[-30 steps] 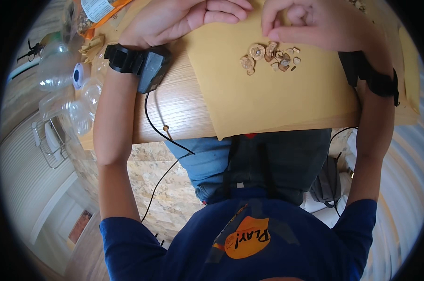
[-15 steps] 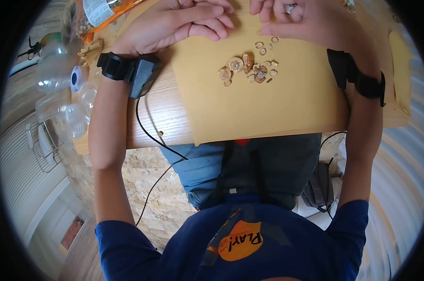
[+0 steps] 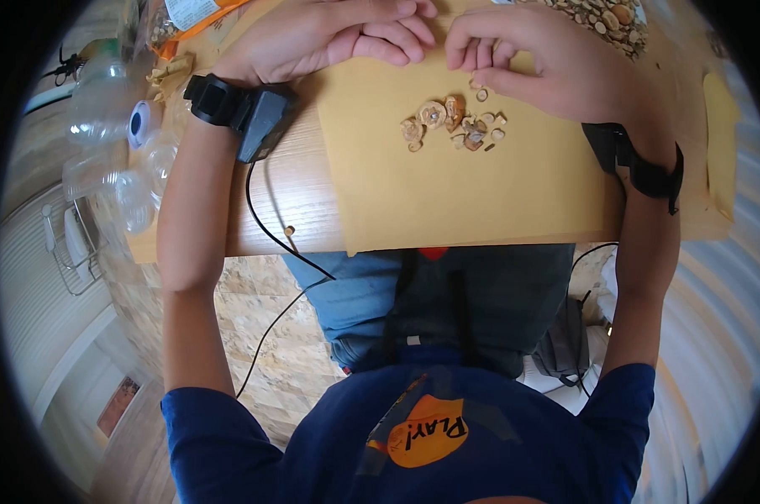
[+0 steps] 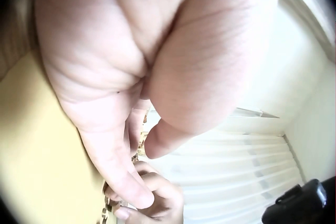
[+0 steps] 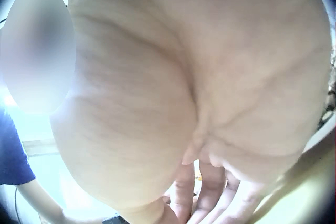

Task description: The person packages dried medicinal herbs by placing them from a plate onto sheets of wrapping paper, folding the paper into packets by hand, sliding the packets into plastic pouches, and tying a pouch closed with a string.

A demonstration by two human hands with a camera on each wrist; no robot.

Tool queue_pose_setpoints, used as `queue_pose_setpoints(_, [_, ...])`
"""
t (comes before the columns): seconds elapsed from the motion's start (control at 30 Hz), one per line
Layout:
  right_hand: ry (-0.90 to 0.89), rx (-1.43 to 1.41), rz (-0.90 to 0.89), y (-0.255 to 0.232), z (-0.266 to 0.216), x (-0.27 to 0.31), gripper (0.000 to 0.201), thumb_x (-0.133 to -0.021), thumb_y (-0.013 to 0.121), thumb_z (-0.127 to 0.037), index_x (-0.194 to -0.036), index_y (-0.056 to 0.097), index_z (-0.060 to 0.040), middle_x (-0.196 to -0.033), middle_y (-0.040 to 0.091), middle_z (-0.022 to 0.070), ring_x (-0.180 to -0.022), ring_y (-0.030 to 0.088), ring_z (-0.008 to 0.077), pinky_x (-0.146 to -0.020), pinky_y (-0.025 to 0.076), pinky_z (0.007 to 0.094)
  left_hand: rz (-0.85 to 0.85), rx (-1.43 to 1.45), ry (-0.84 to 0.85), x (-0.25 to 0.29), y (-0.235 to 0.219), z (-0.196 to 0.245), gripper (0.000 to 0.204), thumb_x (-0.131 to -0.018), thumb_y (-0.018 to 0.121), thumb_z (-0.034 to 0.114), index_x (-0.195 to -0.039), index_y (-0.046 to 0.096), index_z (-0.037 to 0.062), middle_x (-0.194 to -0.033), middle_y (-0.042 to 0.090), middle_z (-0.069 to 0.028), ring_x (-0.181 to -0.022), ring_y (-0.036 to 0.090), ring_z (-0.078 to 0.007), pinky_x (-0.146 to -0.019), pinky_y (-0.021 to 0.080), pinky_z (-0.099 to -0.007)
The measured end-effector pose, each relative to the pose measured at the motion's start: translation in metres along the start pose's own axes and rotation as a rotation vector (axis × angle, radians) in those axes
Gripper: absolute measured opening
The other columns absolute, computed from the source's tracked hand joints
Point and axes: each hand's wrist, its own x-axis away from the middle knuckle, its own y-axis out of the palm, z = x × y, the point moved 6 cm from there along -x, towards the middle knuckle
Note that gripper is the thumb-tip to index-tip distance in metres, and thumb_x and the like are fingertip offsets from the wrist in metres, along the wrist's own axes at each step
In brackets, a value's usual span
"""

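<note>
Dried mushroom slices [image 3: 433, 114] lie in a small cluster on a yellow paper sheet [image 3: 447, 202]. Just beyond them are small ring-shaped pieces [image 3: 481, 95], partly covered by my right hand [image 3: 539, 63]. That hand's fingers bend down toward the paper, thumb close to the fingertips; I cannot tell whether a small piece is between them. My left hand [image 3: 346, 35] is over the sheet's far left part, palm turned inward, fingers loosely bent with nothing held. In the left wrist view its fingertips come right beside the right hand's fingers [image 4: 163, 192].
A larger heap of dried mushroom pieces [image 3: 611, 21] is at the far right. At the far left lies an orange bag [image 3: 199, 18]. Clear plastic containers [image 3: 102, 109] and a tape roll [image 3: 140, 124] line the left side. A black cable [image 3: 262, 214] hangs over the table edge.
The view shifted, bringing more of the heap at far right into sight. My right hand's fingers have drawn closer together and come over some ring pieces seen half a second ago.
</note>
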Motion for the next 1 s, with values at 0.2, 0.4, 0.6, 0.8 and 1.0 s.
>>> queue_pose_setpoints(0.2, [0.104, -0.213, -0.098, 0.004, -0.009, 0.003, 0.02, -0.096, 0.061, -0.001, -0.115, 0.064, 0.0014, -0.104, 0.075, 0.0126, -0.093, 0.072, 0.0169, -0.084, 0.057, 0.0299, 0.005, -0.027, 0.022, 0.0, 0.002, 0.002, 0.027, -0.112, 0.048, 0.009, -0.134, 0.057, -0.0047, -0.115, 0.072, -0.0174, -0.098, 0.074, -0.0209, -0.088, 0.063, -0.0295])
queue_pose_setpoints(0.4, [0.227, -0.266, -0.005, -0.009, -0.013, 0.005, 0.013, -0.095, 0.063, -0.002, -0.108, 0.067, -0.0004, -0.09, 0.073, 0.0061, -0.078, 0.067, 0.0108, -0.07, 0.052, 0.026, 0.064, -0.054, -0.016, 0.004, 0.009, 0.007, 0.027, -0.112, 0.048, 0.01, -0.133, 0.057, -0.0047, -0.115, 0.072, -0.0173, -0.098, 0.074, -0.0207, -0.088, 0.063, -0.0295])
queue_pose_setpoints(0.6, [0.244, 0.008, -0.067, -0.004, -0.004, 0.007, 0.006, -0.093, 0.067, -0.006, -0.099, 0.068, -0.0033, -0.078, 0.068, 0.0012, -0.064, 0.058, 0.0074, -0.058, 0.044, 0.0247, -0.003, -0.021, 0.036, -0.001, 0.0, 0.001, 0.026, -0.112, 0.048, 0.01, -0.131, 0.058, -0.0045, -0.115, 0.072, -0.0173, -0.097, 0.074, -0.0206, -0.087, 0.063, -0.0292])
queue_pose_setpoints(0.8, [0.193, -0.179, -0.176, 0.017, -0.014, 0.002, 0.008, -0.095, 0.068, -0.008, -0.103, 0.068, -0.0045, -0.081, 0.07, 0.0017, -0.067, 0.062, 0.0084, -0.062, 0.05, 0.0241, 0.007, -0.037, 0.044, 0.0, 0.0, 0.0, 0.027, -0.112, 0.048, 0.011, -0.132, 0.059, -0.0041, -0.114, 0.073, -0.0171, -0.096, 0.075, -0.0203, -0.086, 0.063, -0.0288])
queue_pose_setpoints(1.0, [0.151, -0.156, -0.172, 0.015, -0.014, -0.004, 0.01, -0.091, 0.071, -0.006, -0.1, 0.068, -0.0037, -0.087, 0.07, 0.0044, -0.08, 0.067, 0.0138, -0.067, 0.051, 0.028, -0.019, -0.031, 0.044, 0.0, 0.0, 0.001, 0.027, -0.113, 0.047, 0.011, -0.132, 0.058, -0.0042, -0.116, 0.072, -0.0176, -0.097, 0.074, -0.02, -0.088, 0.063, -0.028])
